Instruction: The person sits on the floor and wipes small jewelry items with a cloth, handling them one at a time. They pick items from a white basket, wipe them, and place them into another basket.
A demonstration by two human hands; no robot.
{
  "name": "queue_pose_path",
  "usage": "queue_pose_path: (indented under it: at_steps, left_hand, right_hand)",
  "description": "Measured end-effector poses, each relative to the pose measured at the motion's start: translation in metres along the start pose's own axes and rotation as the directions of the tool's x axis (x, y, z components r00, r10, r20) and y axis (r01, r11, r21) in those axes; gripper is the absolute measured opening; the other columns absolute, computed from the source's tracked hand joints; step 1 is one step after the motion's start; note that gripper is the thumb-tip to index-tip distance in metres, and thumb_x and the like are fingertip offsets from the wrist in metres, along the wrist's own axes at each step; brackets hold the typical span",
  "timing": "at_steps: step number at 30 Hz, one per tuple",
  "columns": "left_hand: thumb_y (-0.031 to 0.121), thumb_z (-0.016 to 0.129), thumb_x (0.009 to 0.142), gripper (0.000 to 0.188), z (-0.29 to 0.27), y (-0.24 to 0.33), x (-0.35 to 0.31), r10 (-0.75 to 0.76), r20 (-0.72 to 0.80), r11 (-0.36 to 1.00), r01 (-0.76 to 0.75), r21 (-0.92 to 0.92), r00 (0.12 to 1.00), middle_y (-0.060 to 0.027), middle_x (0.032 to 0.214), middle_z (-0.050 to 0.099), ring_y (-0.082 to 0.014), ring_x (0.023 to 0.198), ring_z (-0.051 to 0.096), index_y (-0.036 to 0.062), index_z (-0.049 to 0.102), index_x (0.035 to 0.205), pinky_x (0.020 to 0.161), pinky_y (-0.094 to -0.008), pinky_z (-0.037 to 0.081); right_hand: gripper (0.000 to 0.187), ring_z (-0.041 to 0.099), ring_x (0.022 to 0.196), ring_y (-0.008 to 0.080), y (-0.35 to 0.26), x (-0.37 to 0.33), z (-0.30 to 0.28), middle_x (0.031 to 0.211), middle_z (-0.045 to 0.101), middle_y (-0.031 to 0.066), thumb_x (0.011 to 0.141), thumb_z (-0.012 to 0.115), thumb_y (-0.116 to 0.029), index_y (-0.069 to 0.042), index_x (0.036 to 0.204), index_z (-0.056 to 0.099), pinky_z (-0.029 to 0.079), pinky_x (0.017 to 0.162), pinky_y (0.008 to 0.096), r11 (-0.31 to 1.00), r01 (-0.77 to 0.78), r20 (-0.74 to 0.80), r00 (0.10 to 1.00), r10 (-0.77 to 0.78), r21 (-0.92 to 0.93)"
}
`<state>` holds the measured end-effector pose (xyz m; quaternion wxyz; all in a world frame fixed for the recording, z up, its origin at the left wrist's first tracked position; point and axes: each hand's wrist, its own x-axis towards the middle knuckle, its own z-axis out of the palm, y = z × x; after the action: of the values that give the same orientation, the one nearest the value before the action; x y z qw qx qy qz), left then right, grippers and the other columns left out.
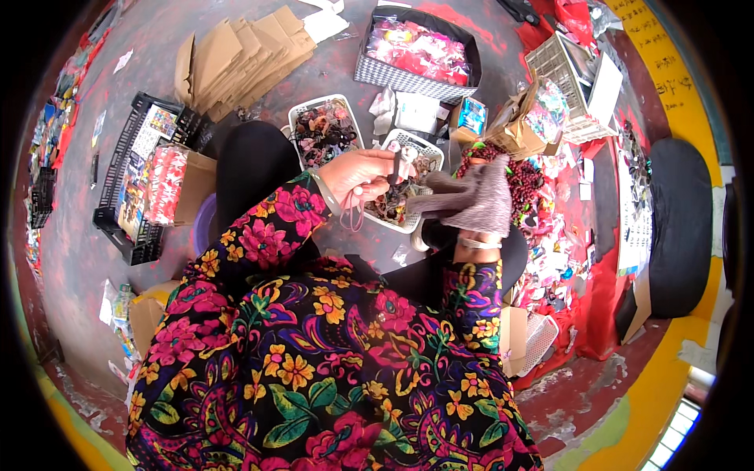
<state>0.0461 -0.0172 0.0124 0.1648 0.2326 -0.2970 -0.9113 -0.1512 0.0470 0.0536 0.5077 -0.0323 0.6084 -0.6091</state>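
My left hand (357, 177) is closed, pinching a dark hair tie (395, 166) with a small pale piece on it. A thin pink elastic loop (353, 218) hangs below its fingers. A grey-brown knitted cloth (475, 196), shaped much like a glove, covers my right hand (479, 237), so its fingers are mostly hidden; a pale band circles that wrist. Beneath the hands sits a white basket (406, 228) of small hair accessories. A second white basket (357, 118), full of dark and coloured hair ties, stands just behind to the left.
A patterned box (377, 72) of pink packets stands at the back. Flattened cardboard boxes (243, 59) lie far left, near a black crate (118, 212). Dark red beads (525, 188) and an opened carton (514, 125) are on the right. My bent knees flank the baskets.
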Motion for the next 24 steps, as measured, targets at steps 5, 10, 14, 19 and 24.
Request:
queue_pose_path:
  at_steps: [5, 10, 14, 19, 24]
  left_hand:
    - [0.012, 0.042, 0.088, 0.026, -0.001, 0.001, 0.009, -0.041, 0.083, 0.998, 0.046, -0.052, 0.996, -0.0046, 0.079, 0.051, -0.0027, 0.04, 0.034, -0.0066, 0.048, 0.106, 0.034, -0.015, 0.023]
    - [0.015, 0.051, 0.084, 0.024, -0.004, -0.005, 0.02, -0.107, 0.037, 0.98, 0.112, -0.167, 0.994, -0.0035, 0.076, 0.048, -0.004, 0.04, 0.034, -0.0039, 0.049, 0.099, 0.031, -0.016, 0.023]
    - [0.021, 0.053, 0.086, 0.024, -0.011, -0.009, 0.02, -0.131, 0.048, 0.96, 0.139, -0.242, 0.99, -0.0044, 0.075, 0.048, -0.0049, 0.042, 0.035, -0.002, 0.05, 0.093, 0.032, -0.0161, 0.024]
    - [0.025, 0.049, 0.087, 0.022, -0.009, -0.005, 0.015, -0.129, 0.157, 0.947, 0.168, -0.273, 0.979, -0.004, 0.074, 0.047, -0.0068, 0.043, 0.034, 0.0027, 0.049, 0.087, 0.037, -0.0189, 0.026]
    - [0.028, 0.048, 0.086, 0.024, -0.009, -0.008, 0.02, -0.129, 0.141, 0.949, 0.163, -0.269, 0.982, -0.0034, 0.072, 0.045, -0.0064, 0.044, 0.033, 0.0038, 0.047, 0.085, 0.039, -0.0191, 0.025]
  right_hand:
    - [0.04, 0.054, 0.066, 0.023, -0.01, 0.002, -0.04, 0.076, 0.052, 0.0036, 0.085, 0.047, -0.05, -0.01, 0.084, 0.052, 0.046, 0.05, 0.0387, 0.983, 0.095, 0.03, 0.994, -0.101, 0.156]
    - [0.035, 0.053, 0.064, 0.0191, -0.007, 0.013, -0.063, 0.075, 0.052, 0.0027, 0.087, 0.048, -0.043, -0.009, 0.085, 0.055, 0.046, 0.055, 0.0324, 0.939, 0.213, 0.008, 0.975, -0.224, 0.27]
    - [0.035, 0.053, 0.062, 0.0192, 0.0, 0.009, -0.057, 0.075, 0.052, 0.0035, 0.088, 0.047, -0.042, -0.008, 0.085, 0.054, 0.045, 0.052, 0.0318, 0.927, 0.205, -0.008, 0.977, -0.214, 0.312]
    - [0.035, 0.054, 0.056, 0.0236, -0.004, -0.018, -0.044, 0.07, 0.051, 0.0047, 0.089, 0.044, -0.042, -0.008, 0.087, 0.051, 0.045, 0.044, 0.0347, 0.923, 0.136, 0.039, 0.986, -0.16, 0.359]
    - [0.034, 0.055, 0.057, 0.0255, -0.008, -0.034, -0.034, 0.069, 0.049, 0.0045, 0.089, 0.044, -0.042, -0.009, 0.086, 0.051, 0.045, 0.043, 0.0359, 0.931, 0.158, -0.016, 0.987, -0.162, 0.328]
